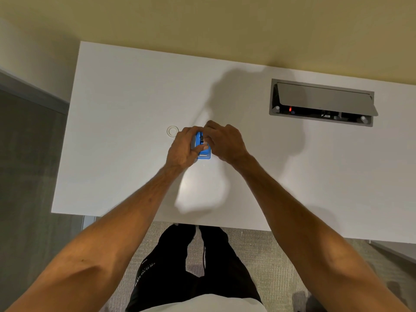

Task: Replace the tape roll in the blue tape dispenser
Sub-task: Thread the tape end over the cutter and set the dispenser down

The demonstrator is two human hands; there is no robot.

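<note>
The blue tape dispenser [203,152] stands on the white table [126,109], mostly covered by both hands. My left hand [183,148] grips its left side, thumb across the blue body. My right hand [225,140] curls over the dispenser's top right, fingertips pinched at a small dark part in the dispenser's middle; what they hold is too hidden to tell. A clear tape roll [172,131] lies flat on the table just left of my left hand, untouched.
A grey cable box [322,102] with its lid tilted open is set into the table at the far right. The table's near edge runs just above my legs. A yellowish wall lies behind the table.
</note>
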